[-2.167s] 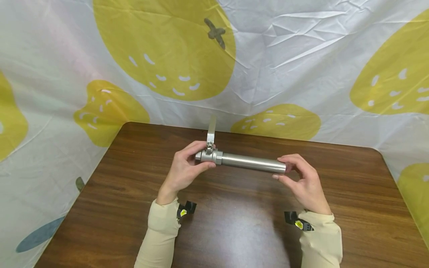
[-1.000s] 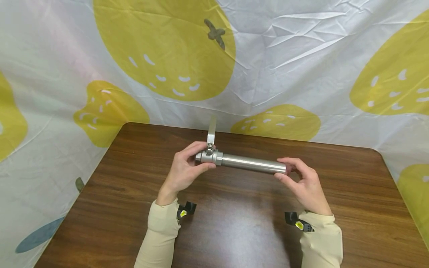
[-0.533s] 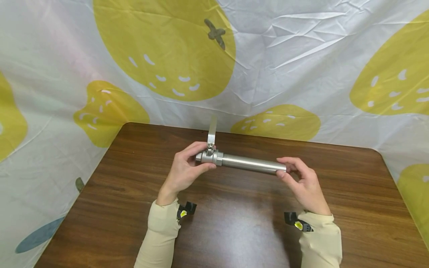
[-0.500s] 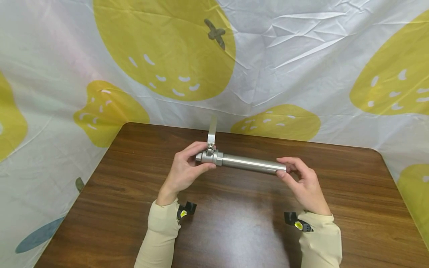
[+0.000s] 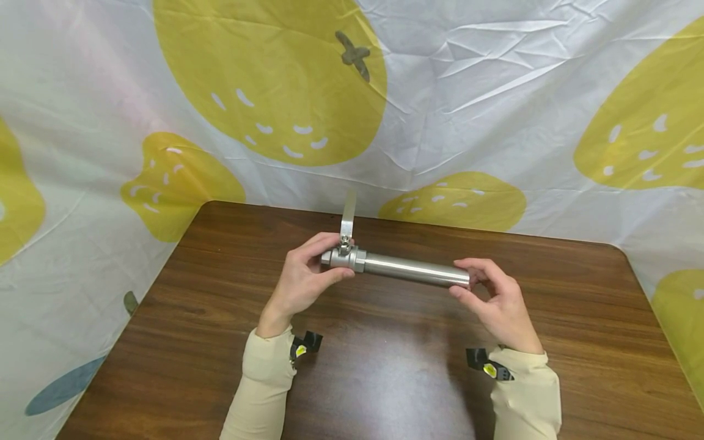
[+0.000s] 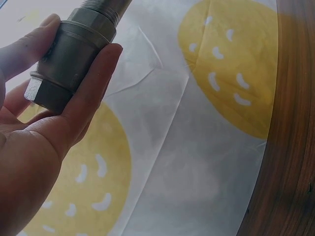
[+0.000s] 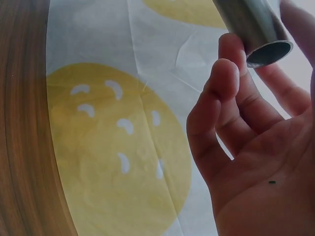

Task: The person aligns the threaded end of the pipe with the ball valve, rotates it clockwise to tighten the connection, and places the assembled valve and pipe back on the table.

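Observation:
A silver ball valve is in my left hand, thumb on the near side and fingers on the far side. Its flat lever handle points away toward the backdrop. From the valve's right side runs a smooth steel pipe, tilted slightly down to the right. In the left wrist view, threads show where the pipe meets the valve body. My right hand pinches the pipe's far end between thumb and fingers. That end is hollow, its open rim seen in the right wrist view.
Both hands are above a brown wood-grain table with rounded back corners. Behind it hangs a white cloth with large yellow fruit prints. Black wrist devices sit by both cream sleeves.
My right thumb has moved up over the pipe's end, then back down to its lower edge. The left hand and the valve stay almost still.

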{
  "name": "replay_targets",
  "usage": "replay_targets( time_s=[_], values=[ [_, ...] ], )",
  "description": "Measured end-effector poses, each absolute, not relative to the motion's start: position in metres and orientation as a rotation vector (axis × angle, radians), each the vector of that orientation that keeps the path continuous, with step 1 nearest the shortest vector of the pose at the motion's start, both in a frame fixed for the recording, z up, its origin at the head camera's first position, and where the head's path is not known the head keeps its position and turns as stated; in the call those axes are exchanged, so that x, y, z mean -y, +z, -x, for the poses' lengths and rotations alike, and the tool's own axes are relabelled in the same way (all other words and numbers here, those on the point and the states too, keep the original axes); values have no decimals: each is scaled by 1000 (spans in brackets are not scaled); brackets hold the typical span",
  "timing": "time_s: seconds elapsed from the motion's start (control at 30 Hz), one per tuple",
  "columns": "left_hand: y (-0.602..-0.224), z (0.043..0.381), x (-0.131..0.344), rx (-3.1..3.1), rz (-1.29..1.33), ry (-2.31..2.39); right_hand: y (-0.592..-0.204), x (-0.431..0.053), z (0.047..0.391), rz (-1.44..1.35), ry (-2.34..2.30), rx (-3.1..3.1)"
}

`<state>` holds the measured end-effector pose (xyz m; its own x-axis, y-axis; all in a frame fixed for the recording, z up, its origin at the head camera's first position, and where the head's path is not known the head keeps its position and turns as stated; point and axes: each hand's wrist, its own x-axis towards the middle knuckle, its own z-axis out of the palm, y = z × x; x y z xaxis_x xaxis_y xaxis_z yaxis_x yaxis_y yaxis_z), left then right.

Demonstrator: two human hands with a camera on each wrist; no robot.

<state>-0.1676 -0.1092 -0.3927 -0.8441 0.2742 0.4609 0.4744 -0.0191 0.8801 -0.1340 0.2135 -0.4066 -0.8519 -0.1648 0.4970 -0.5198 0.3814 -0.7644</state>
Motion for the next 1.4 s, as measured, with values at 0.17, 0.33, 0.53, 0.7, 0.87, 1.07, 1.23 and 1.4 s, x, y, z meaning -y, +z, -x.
replay_targets(
  time_s=[0.17, 0.33, 0.53, 0.7, 0.87, 1.07, 1.23, 1.4],
  values=[
    [-393, 168, 109, 2084, 806, -1988, -406, -213, 134, -621, 1452, 2295],
    [-392, 168, 110, 2084, 802, -1987, -407, -213, 134, -636, 1418, 2289],
    [-392, 168, 110, 2103, 775, -1990, -407, -212, 136, -637, 1414, 2278],
    [-391, 167, 109, 2114, 755, -1999, -406, -211, 140, -674, 1436, 2214],
    [-391, 167, 109, 2109, 756, -2004, -408, -211, 142, -690, 1436, 2182],
    [-392, 168, 109, 2109, 756, -2004, -409, -212, 142, -674, 1432, 2194],
    [-391, 167, 109, 2116, 758, -2003, -409, -212, 140, -662, 1435, 2202],
    [-392, 167, 109, 2115, 754, -2002, -409, -212, 140, -674, 1422, 2195]
  ],
)
